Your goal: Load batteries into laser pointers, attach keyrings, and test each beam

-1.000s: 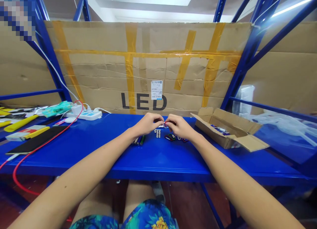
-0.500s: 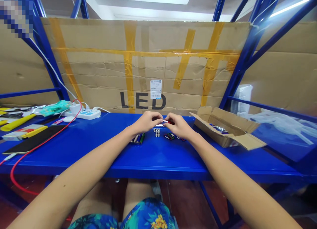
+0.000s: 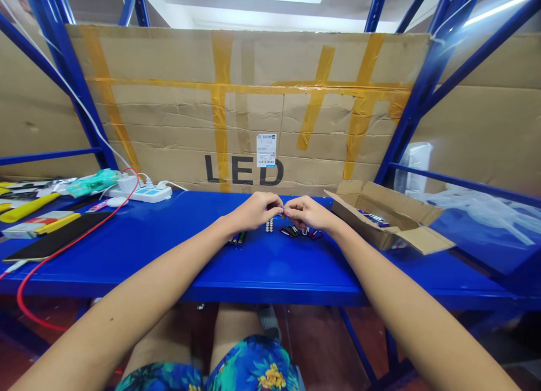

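My left hand (image 3: 258, 209) and my right hand (image 3: 310, 212) meet fingertip to fingertip above the blue table (image 3: 274, 267). Both are closed in a pinch around something small, mostly hidden by the fingers; a silvery glint shows between them. Just below the fingertips lie several small round silver pieces in rows, like button cells (image 3: 269, 226). Under my right hand are several coloured carabiners (image 3: 289, 231). Slim dark and green metal tubes (image 3: 240, 238) lie partly covered by my left hand and wrist.
At right stands an open cardboard box (image 3: 380, 216) with small items inside. At left are a power strip (image 3: 152, 194), a red cable (image 3: 87, 241), a black flat device (image 3: 54, 237) and a yellow-handled tool (image 3: 31, 208). A large cardboard sheet (image 3: 177, 126) closes off the back.
The fingertips have come together, and the red-and-silver tube visible between them earlier is now hidden. My right hand has turned, showing more of the carabiners; my left covers more of the tubes.
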`<state>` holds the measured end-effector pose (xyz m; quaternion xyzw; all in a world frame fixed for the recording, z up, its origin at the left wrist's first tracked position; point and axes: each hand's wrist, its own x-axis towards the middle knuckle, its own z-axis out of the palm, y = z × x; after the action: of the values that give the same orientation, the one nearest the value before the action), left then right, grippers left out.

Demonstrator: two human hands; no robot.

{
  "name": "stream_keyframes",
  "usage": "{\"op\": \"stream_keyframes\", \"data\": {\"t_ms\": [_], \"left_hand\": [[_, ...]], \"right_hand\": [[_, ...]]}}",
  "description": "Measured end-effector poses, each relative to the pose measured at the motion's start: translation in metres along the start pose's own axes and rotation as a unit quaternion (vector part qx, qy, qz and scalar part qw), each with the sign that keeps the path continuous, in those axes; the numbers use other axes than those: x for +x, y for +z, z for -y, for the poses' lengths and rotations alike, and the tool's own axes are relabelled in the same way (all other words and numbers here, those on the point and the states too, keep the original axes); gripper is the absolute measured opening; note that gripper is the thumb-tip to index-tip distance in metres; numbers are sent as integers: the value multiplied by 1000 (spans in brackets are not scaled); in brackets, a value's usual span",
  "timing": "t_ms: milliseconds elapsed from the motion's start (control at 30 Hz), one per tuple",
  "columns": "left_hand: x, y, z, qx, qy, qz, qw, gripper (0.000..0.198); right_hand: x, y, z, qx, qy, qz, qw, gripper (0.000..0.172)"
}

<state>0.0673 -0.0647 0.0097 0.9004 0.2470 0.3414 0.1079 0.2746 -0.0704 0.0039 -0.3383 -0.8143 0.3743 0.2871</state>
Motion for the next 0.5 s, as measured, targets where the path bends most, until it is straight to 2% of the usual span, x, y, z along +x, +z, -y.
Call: {"op": "stream_keyframes", "data": {"t_ms": [100,133,200,267,333,400,500], "left_hand": [[1,2,-2,-3,-13,0,1000,15],[1,3,-3,0,-25,-9,1000,16],[1,4,-2,27,-32,-10,999,17],[0,8,-1,87,-3,31,996,13],[-2,13,1,150,46,103,982,13],[-4,20,3,191,78,150,967,15],[-5,29,7,204,97,164,960,15]], "right_hand": [[-1,-11,-2,43,23,29,998,36],[-1,-15,-3,43,27,21,999,36],[-1,-24,-5,9,25,-36,999,35],[-1,-30,-8,-30,22,-103,994,33],[-1,-33,-9,-43,17,-142,989,31],[0,-33,-10,-42,10,-154,987,30],[2,-29,-11,-41,6,-153,987,27]]}}
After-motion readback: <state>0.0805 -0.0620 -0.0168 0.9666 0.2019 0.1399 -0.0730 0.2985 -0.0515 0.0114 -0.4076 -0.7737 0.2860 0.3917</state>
